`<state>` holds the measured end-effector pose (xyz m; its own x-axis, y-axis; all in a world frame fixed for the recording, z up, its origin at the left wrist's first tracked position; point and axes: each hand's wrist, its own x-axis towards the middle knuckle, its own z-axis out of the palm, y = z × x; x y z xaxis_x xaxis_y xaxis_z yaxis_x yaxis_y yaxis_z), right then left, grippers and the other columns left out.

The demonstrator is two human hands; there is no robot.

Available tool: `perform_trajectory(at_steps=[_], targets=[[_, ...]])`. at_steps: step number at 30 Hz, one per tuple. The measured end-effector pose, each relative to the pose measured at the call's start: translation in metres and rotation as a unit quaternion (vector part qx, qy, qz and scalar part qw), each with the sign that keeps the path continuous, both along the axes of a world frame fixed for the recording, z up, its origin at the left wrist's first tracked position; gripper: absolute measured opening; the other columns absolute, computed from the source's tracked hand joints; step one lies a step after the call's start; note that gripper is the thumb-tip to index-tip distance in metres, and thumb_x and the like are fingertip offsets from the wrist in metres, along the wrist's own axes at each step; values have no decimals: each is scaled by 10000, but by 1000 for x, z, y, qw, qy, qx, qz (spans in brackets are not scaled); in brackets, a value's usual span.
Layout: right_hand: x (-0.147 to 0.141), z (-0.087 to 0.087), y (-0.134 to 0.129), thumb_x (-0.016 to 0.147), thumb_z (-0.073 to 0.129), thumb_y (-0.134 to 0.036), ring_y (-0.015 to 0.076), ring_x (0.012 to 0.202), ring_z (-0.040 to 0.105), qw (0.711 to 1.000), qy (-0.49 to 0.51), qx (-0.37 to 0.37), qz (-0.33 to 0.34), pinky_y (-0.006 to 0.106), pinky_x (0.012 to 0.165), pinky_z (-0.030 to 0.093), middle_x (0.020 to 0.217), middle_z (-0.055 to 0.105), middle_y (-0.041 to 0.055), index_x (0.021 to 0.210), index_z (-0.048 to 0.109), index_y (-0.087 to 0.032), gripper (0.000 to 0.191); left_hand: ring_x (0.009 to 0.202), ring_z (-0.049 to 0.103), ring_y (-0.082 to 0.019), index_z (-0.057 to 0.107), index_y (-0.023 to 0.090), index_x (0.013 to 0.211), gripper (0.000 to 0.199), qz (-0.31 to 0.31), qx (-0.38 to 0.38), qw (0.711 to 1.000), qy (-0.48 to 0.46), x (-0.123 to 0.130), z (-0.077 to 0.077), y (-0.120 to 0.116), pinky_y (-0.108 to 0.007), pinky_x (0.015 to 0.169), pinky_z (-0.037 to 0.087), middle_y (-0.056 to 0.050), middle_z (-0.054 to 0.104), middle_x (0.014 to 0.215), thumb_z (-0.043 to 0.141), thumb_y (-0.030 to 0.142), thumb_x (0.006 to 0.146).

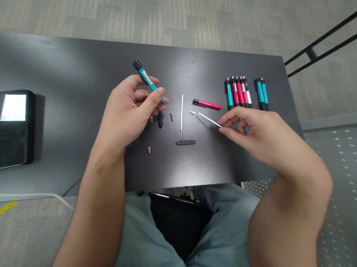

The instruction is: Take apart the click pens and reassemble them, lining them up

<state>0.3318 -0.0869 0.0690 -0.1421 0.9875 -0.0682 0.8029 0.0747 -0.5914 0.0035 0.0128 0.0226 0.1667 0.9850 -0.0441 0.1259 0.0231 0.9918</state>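
My left hand (132,103) pinches a teal pen barrel (148,79) with a black clip end pointing up and away. Between the thumb and fingers of my right hand (247,127) is a thin white pen refill (208,119), its free end pointing left. Just past that end lies a small silvery piece (192,113). A second refill (181,111) lies lengthwise between my hands. Close to my left hand are a black grip (160,119), a small dark grey piece (171,117) and a metal cone tip (149,150). A black ribbed grip (186,142) lies nearer to me.
A red pen (206,104) lies beyond the right hand's refill. Farther right, a row of teal, red and white pens (237,90) lies beside two teal pens (262,92). A black device with a glossy screen (9,128) rests at the left on the dark table (80,72).
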Motion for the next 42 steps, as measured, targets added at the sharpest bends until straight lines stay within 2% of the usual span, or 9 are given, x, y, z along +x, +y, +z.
perform_trajectory(at_steps=[8,14,19,22,26,30,33,37,42], targets=[[-8,-17,12,1054,934,-378,338,776,743,1000,19,-2,-22,516,718,572,787,747,58,1039,793,-348,145,996,951,-243,869,313,1171,300,-5,-16,1000,-18,4,9,-2,-360,872,770,-68,976,1159,1038,557,1128],[-16,-18,16,1038,932,-377,337,773,741,999,27,0,-29,560,747,616,781,751,49,1028,776,-364,157,1123,946,-267,928,339,1168,332,-27,-4,1000,6,1,8,-3,-366,915,792,-72,978,1293,1016,658,1135],[-15,-25,16,1036,943,-380,334,783,736,999,30,-2,-29,547,731,583,801,762,55,1019,769,-362,176,1048,934,-260,953,324,1128,323,-36,9,999,3,2,7,-3,-361,900,797,-64,962,1185,1029,638,1113],[-13,-29,16,1043,934,-395,348,801,745,999,22,8,-32,533,689,542,827,782,71,1028,777,-361,161,965,938,-253,903,318,1234,398,-25,-21,999,-24,5,6,-1,-362,881,806,-45,952,1115,1112,583,1023],[-16,-25,15,1068,899,-402,359,836,755,999,-15,37,-31,539,705,536,940,836,98,1070,806,-363,102,941,967,-258,775,346,1502,652,2,-85,993,-81,8,13,-3,-361,849,797,-5,947,1077,1144,460,977],[-34,-14,13,1126,857,-444,320,792,724,995,34,99,-3,540,784,595,1009,841,71,1138,833,-374,75,982,981,-273,764,292,1554,668,-1,-135,980,-146,10,27,-7,-365,867,789,-23,959,1107,1110,511,1027],[-55,-7,9,1146,865,-457,291,788,728,985,88,145,1,517,830,626,1072,846,29,1233,861,-408,100,1093,998,-337,810,270,1492,617,-12,-132,984,-122,11,33,-9,-382,857,794,-56,972,1152,1076,626,1063],[-83,-5,7,1173,870,-497,261,773,731,976,130,176,-20,489,805,643,1113,835,1,1413,851,-438,248,1161,1000,-338,851,299,1411,541,-28,-140,984,-106,15,30,-10,-366,821,805,-60,979,1197,1061,672,1080],[-104,-9,11,1183,890,-562,228,798,745,964,168,191,-73,440,743,669,1184,829,11,1452,843,-440,299,1115,1009,-324,838,297,1329,466,-30,-129,986,-102,19,23,-11,-371,824,824,-63,978,1176,1012,681,1130]])
